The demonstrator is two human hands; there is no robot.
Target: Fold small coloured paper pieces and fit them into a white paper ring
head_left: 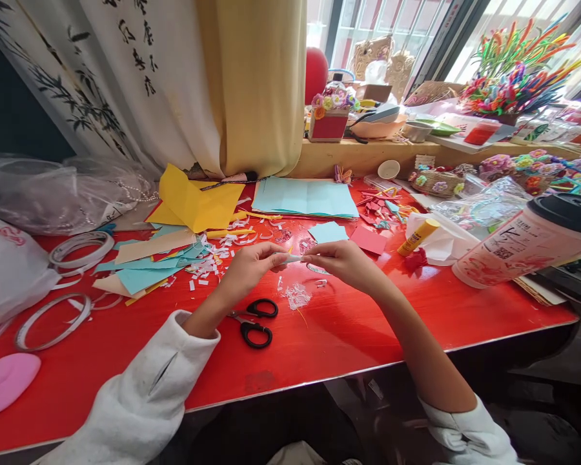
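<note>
Both hands meet above the middle of the red table [348, 336]. My left hand [264, 261] pinches one end of a small pale blue paper piece [294, 259], with a bit of yellow showing at its tip. The other end is between the closed fingers of my right hand [341, 259]. Black-handled scissors [255, 321] lie below my left hand, their blades partly under the wrist. White paper scraps [297, 296] are scattered on the table just below the hands. Behind them lies a small light blue sheet [328, 232].
Yellow paper [198, 197], stacked blue sheets [305, 197] and strips lie behind. Tape rolls [53, 321] and plastic bags [12, 271] stand left. At right are a glue stick [418, 237], red paper [368, 239], a large tilted cup [523, 242] and flower crafts.
</note>
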